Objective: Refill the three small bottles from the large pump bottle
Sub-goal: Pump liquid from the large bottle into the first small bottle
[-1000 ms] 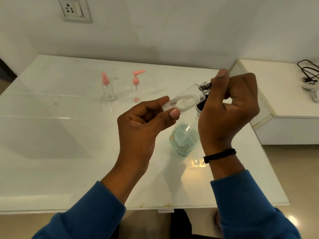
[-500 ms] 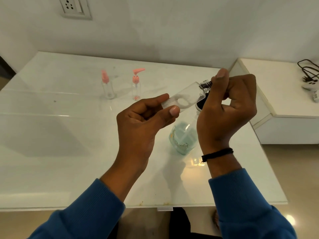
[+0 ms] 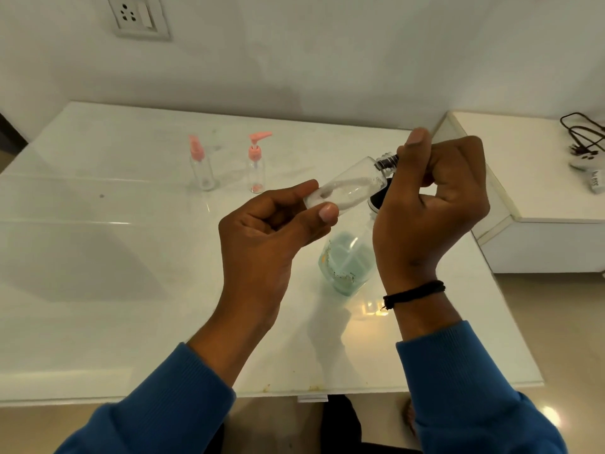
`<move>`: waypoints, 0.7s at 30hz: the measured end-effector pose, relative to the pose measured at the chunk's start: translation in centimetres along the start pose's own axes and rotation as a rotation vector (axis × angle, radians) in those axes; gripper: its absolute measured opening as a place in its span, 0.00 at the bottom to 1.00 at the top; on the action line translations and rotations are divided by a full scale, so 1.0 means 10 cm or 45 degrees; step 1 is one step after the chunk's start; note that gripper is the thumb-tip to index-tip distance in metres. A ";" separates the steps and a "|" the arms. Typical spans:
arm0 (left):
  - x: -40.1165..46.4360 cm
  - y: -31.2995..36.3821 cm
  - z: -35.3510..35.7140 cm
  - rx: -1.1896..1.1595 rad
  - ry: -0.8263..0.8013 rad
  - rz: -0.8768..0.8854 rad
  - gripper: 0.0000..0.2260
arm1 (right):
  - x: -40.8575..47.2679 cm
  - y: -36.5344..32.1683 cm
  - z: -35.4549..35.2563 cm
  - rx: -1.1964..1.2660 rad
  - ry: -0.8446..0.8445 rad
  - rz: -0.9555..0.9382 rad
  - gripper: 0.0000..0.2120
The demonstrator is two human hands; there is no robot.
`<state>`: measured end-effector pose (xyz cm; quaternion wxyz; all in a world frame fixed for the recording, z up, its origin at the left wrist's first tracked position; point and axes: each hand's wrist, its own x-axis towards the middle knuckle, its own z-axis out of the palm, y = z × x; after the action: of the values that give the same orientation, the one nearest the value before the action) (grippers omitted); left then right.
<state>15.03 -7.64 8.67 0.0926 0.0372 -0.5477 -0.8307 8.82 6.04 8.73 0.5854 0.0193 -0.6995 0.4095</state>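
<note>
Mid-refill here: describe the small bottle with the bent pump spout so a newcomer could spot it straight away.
Start at the white table and look to its far side, near the wall. Two small clear bottles stand there side by side; take the right-hand one. Its pink top has a spout jutting sideways to the right, while its neighbour wears a plain upright pink cap.

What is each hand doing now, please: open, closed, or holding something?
Left hand: closed, pinching the base of the tilted small clear bottle.
Right hand: closed, gripping the cap end at that bottle's neck; the cap itself is hidden.
</note>
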 end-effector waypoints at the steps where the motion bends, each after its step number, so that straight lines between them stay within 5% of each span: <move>1: 0.00 0.00 0.00 -0.002 -0.004 0.003 0.20 | 0.01 -0.01 0.01 -0.007 0.003 -0.005 0.18; 21: 0.02 0.00 -0.02 -0.013 0.001 0.002 0.19 | 0.01 -0.03 0.02 -0.030 -0.015 -0.025 0.18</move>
<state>14.91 -7.88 8.61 0.0935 0.0365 -0.5434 -0.8334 8.81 5.72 8.95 0.5854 0.0216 -0.7075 0.3952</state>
